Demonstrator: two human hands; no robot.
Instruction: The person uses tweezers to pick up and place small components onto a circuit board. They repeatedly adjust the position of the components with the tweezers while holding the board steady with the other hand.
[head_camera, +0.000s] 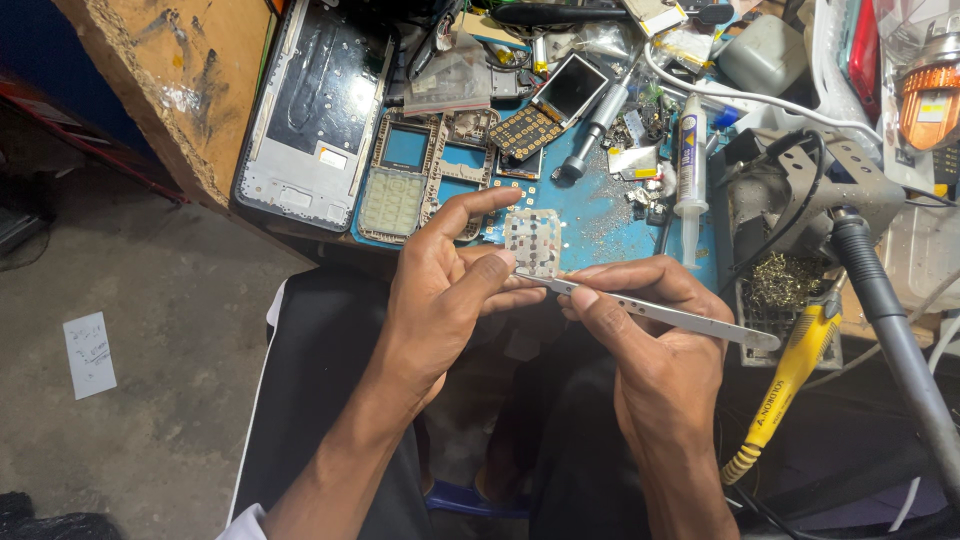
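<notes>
here, just in front of the blue work mat (600, 215), the left hand (450, 290) pinches a small translucent rubbery keypad sheet (533, 241) by its edge, likely light and floppy, while the right hand (655, 335) grips slim metal tweezers (650, 312) touching it.

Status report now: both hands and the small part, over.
Left hand pinching the translucent keypad membrane. Right hand gripping metal tweezers, tips at membrane's lower edge. Nothing between hands and part; syringe lies apart on the mat.

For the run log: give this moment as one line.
left hand: holds keypad membrane | right hand: tweezers at its edge | blue mat
</notes>
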